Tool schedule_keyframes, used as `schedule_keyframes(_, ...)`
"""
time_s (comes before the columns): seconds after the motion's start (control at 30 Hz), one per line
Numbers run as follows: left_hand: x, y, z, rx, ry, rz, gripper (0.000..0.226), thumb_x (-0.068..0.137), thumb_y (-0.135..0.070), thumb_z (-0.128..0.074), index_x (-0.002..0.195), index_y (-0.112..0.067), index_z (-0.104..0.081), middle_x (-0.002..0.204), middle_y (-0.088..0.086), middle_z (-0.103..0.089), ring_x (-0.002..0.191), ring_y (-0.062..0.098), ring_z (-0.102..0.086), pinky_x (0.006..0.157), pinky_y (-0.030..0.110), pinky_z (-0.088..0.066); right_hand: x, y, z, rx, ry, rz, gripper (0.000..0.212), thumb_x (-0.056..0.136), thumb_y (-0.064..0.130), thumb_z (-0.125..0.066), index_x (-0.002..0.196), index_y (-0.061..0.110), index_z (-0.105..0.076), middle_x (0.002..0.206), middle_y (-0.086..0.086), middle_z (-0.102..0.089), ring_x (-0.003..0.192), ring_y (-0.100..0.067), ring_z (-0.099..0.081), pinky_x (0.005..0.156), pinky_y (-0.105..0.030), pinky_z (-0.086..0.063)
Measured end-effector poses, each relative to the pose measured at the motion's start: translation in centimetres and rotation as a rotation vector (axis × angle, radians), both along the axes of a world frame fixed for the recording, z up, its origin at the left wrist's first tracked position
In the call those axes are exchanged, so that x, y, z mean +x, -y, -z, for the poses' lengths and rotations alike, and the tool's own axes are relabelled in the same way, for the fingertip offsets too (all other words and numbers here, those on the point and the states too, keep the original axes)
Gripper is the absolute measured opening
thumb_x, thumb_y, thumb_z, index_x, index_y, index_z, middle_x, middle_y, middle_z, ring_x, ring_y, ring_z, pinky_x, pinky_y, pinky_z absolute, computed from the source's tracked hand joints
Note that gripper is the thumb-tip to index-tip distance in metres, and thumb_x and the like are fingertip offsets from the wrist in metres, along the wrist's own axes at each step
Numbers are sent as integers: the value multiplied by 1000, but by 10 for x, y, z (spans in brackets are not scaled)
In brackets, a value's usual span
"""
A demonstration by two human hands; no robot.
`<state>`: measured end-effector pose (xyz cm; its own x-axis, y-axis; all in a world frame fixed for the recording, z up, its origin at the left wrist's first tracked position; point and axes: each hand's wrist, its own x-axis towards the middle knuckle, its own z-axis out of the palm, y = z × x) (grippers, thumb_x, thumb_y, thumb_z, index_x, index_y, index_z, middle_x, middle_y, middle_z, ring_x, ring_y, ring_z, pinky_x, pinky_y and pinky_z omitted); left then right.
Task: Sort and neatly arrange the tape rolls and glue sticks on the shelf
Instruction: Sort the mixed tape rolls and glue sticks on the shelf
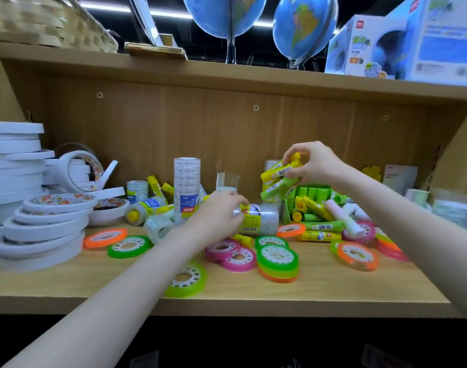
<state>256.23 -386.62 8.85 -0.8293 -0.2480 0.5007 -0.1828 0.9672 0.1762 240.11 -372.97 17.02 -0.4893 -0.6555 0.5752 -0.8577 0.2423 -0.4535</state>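
Glue sticks (280,174) yellow and green, bunched together.

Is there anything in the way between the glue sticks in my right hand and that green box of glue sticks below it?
Nothing visible blocks it. The right hand holds the glue sticks just above and left of the green box, with only open air between. The box already holds other sticks.
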Motion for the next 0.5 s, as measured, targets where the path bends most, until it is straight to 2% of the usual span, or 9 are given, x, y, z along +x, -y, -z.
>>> schedule_keyframes(0.1,-19,-14,-8,10,-78,42,33,91,-14,-49,122,-14,-57,125,7,-51,118,25,-46,98,30,-32,-15,-34,-16,-40,-17,43,21,72,4,-76,78,22,-66,86,-11,-59,67,-18,-62,55,-26,-58)
schedule_keyframes(0.23,-64,-45,-22,-24,-55,108,37,91,-14,-47,127,-14,-53,127,10,-49,118,29,-45,97,33,-35,-52,-94,-41,-99,58,144,23,73,4,-77,73,24,-64,86,-12,-57,71,-21,-63,59,-37,-60)
schedule_keyframes(0.3,-90,-61,-29,-38,-42,148,38,91,-16,-46,128,-15,-51,128,11,-48,121,28,-43,97,35,-37,-75,-123,-45,-94,27,250,20,73,3,-76,76,19,-64,83,-12,-55,66,-19,-59,55,-31,-59)
schedule_keyframes(0.37,-119,-76,-33,-67,-6,173,39,91,-18,-48,129,-14,-50,128,12,-48,120,30,-44,98,38,-38,-96,-143,-45,-23,-71,377,20,73,1,-75,80,16,-64,81,-11,-54,64,-18,-54,56,-28,-58)
schedule_keyframes(0.43,-145,-91,-35,-97,41,192,40,90,-20,-49,130,-15,-49,129,13,-48,120,32,-45,98,41,-39,-116,-155,-41,101,-169,459,19,74,2,-73,81,15,-62,82,-11,-56,62,-18,-52,52,-19,-52)
schedule_keyframes(0.47,-156,-98,-35,-108,64,201,42,90,-20,-49,131,-15,-47,130,13,-47,121,32,-44,98,42,-39,-127,-158,-36,159,-220,492,18,74,3,-72,82,16,-62,84,-12,-58,63,-20,-51,53,-18,-46)
schedule_keyframes(0.5,-168,-105,-35,-122,89,210,43,91,-21,-48,133,-16,-45,133,13,-45,122,33,-43,98,42,-39,-139,-160,-30,193,-264,521,16,74,5,-72,84,15,-63,88,-14,-61,69,-24,-52,59,-23,-41)
